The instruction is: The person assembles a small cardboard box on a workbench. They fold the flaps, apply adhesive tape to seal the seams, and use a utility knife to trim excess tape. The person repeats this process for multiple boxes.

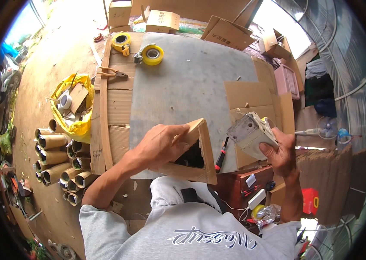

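Observation:
My left hand [164, 144] grips a brown cardboard box [208, 152] by its far side. The box is tilted, and a dark opening shows in the face turned toward me. In my right hand [285, 154] is a whitish boxy device [252, 133] with a grey metal face, raised over the table's right part. My fingers wrap around its right edge; I cannot tell its exact kind. Between box and device, a red and black screwdriver [221, 158] lies near the front edge of the grey tabletop [178, 93].
Tape rolls in dispensers [152, 55] and pliers [114, 74] lie at the table's far left. Flattened cardboard [248, 94] covers its right side. A yellow bag of scraps [88, 123] and several stacked tubes [54, 155] stand left. A red cabinet [233, 185] stands at the near right.

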`<state>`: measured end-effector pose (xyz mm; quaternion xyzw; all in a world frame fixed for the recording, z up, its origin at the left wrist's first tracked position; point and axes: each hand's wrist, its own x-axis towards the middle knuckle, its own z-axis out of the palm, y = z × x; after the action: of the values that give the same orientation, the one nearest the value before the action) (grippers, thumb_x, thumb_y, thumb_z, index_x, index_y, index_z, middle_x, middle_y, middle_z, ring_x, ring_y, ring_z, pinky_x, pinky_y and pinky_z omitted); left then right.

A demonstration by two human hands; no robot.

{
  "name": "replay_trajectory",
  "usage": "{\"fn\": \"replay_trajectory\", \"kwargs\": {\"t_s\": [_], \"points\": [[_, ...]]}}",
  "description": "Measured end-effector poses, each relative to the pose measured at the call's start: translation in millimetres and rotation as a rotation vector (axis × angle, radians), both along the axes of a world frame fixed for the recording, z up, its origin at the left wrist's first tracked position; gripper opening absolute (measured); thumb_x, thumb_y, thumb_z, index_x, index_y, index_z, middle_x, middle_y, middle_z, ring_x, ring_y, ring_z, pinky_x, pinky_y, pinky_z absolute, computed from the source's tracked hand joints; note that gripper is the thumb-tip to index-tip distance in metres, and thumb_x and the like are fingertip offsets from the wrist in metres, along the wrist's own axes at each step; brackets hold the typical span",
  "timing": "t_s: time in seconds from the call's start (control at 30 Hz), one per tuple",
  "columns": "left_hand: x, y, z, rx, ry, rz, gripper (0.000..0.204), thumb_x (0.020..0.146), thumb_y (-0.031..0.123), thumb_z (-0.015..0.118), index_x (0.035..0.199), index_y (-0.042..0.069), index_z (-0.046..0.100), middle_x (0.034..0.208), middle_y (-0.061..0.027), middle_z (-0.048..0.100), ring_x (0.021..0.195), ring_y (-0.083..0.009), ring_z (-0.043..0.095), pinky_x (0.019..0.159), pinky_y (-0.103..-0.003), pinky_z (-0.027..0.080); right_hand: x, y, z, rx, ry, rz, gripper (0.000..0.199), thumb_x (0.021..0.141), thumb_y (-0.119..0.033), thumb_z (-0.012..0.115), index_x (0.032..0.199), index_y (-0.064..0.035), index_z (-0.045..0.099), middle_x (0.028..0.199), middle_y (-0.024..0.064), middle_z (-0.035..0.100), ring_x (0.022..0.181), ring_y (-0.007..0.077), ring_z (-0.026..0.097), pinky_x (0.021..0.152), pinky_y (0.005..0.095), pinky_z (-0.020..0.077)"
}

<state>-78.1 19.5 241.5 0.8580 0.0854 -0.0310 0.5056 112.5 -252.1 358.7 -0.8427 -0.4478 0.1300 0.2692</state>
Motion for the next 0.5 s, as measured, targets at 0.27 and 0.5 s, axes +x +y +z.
{"fn": "replay_trajectory", "kwargs": {"t_s": [0.27, 0.5], "points": [[14, 9, -7, -0.181, -0.038, -0.214, 0.050, 0.100, 0.016, 0.062, 0.149, 0.011, 0.052, 0.122, -0.0221, 0.070, 0.108, -0.0368, 0.069, 0.094, -0.042, 0.053, -16, -13, -9, 0.130, 0.218, -0.005, 0.054, 0.092, -0.047, 0.076, 0.094, 0.0061, 0.066, 0.070, 0.0137, 0.059, 0.063, 0.0150, 0.053, 0.059, 0.0332, 0.0459], [48, 16, -15, -0.201, 0.054, -0.574, 0.052, 0.102, 0.022, 0.061, 0.153, 0.019, 0.051, 0.140, -0.0161, 0.064, 0.125, -0.0334, 0.065, 0.106, -0.042, 0.050, -23, -21, -24, 0.249, 0.242, -0.008, 0.055, 0.091, -0.049, 0.075, 0.090, 0.0045, 0.064, 0.070, 0.0138, 0.060, 0.060, 0.0214, 0.056, 0.058, 0.0352, 0.0453]]}}
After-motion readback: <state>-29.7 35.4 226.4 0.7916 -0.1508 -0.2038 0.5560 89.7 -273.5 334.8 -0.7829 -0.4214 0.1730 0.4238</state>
